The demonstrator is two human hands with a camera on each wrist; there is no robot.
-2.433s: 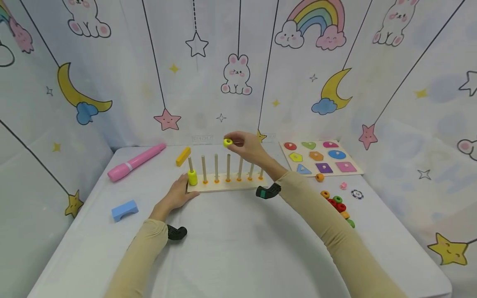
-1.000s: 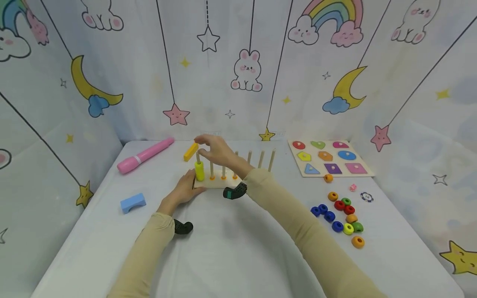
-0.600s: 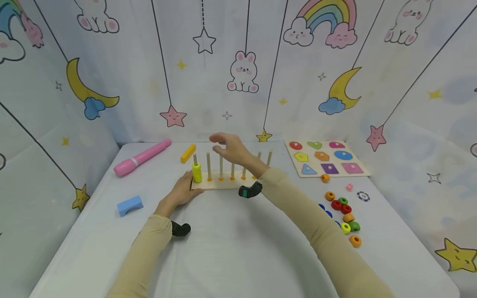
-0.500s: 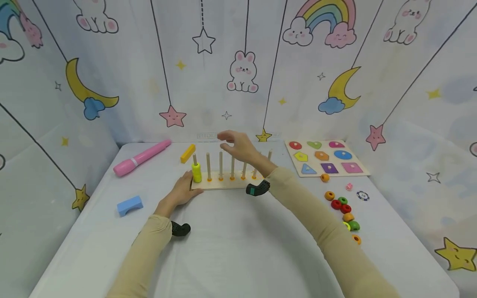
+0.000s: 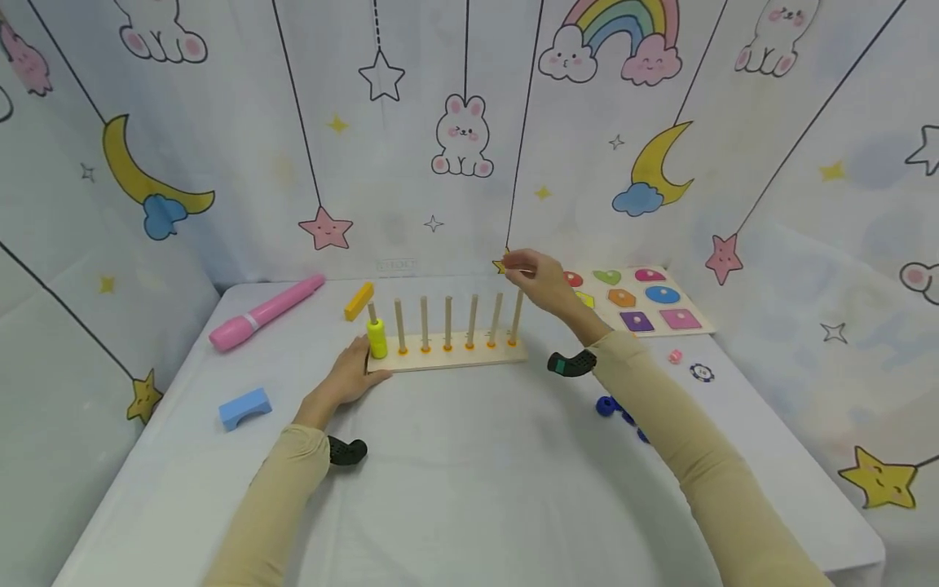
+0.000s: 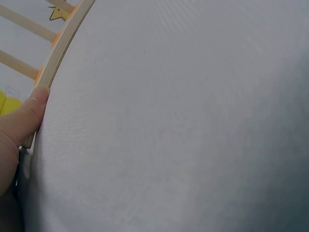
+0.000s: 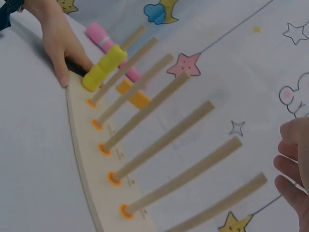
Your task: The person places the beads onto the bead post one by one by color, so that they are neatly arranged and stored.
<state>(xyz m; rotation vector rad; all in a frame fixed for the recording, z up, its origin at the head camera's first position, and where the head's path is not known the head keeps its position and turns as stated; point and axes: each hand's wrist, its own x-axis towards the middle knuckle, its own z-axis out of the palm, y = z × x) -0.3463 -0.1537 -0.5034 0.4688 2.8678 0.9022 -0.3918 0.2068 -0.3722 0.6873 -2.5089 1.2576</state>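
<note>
A wooden pegboard (image 5: 458, 359) with a row of upright pegs stands on the white table. Stacked yellow beads (image 5: 376, 338) fill the lower part of its leftmost peg, and the other pegs are bare. My left hand (image 5: 343, 381) grips the board's left end, its thumb (image 6: 30, 113) pressed against the front edge in the left wrist view. My right hand (image 5: 546, 287) hangs in the air just right of the last peg, overlapping the shape puzzle in the head view. Its fingers (image 7: 289, 169) are loosely curled and hold nothing.
Blue beads (image 5: 605, 406) lie beside the right forearm, which hides other beads. A shape puzzle (image 5: 682, 322), a pink bead (image 5: 675, 356) and a poker chip (image 5: 702, 372) are at right. At left are a pink tube-shaped toy (image 5: 267, 314), an orange block (image 5: 359, 301) and a blue arch block (image 5: 245, 408).
My right hand brought a yellow bead to the leftmost peg and let go, making the stack taller. It then moved right, past the last peg. My left hand has stayed on the pegboard.
</note>
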